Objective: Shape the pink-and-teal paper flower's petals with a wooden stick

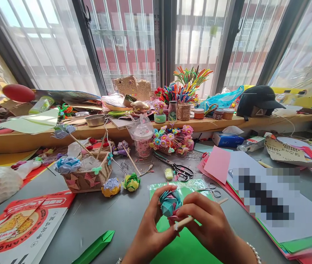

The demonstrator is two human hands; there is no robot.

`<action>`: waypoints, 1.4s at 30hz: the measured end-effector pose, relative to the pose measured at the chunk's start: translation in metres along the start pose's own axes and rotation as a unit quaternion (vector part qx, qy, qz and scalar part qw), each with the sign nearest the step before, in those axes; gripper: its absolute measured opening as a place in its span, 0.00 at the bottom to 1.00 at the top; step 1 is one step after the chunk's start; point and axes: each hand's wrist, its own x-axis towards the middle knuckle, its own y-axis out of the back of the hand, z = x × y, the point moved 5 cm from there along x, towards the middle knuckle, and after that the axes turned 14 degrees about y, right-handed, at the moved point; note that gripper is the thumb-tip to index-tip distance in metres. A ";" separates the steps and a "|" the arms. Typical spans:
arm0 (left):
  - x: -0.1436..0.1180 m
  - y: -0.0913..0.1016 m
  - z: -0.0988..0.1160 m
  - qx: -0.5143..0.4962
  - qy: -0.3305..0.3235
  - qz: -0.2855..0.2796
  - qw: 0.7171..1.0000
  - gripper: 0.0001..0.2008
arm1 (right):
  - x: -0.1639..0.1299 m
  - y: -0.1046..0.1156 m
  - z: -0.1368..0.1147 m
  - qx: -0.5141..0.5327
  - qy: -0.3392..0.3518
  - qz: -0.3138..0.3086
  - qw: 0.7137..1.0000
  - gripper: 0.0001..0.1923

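Note:
My left hand (pixel 151 223) is closed around a folded paper flower (pixel 170 202) in light blue and pink. Held across the fingers of my right hand (pixel 209 216) is a pale wooden stick (pixel 184 222), its whitish tip pointing left, just below the flower. The right fingertips also touch the flower's lower pink edge. Under both hands lies green paper (pixel 188 245), partly in a clear sleeve. Beyond the hands are small scissors (pixel 213 190), larger black-handled scissors (pixel 182 170) and a small yellow block (pixel 168 173).
A yellow-green paper flower (pixel 131 182) and a purple-yellow one (pixel 111 187) sit by a decorated box (pixel 87 178). Paper sheets (pixel 271 198) are stacked at right. At left lies a red-and-white food bag (pixel 26 227), near a folded green strip (pixel 95 247). A lidded cup (pixel 142 141) stands behind.

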 end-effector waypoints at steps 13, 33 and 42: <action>-0.001 0.002 0.003 0.022 -0.045 0.013 0.999 0.21 | 0.002 -0.004 -0.006 -0.030 0.016 0.002 0.999 0.09; -0.003 0.010 0.007 -0.007 -0.033 0.037 0.999 0.19 | 0.005 0.018 0.017 0.024 -0.054 -0.003 0.998 0.13; 0.001 0.010 0.010 -0.051 -0.039 -0.013 0.998 0.25 | 0.001 0.010 0.027 0.095 -0.103 -0.079 0.987 0.24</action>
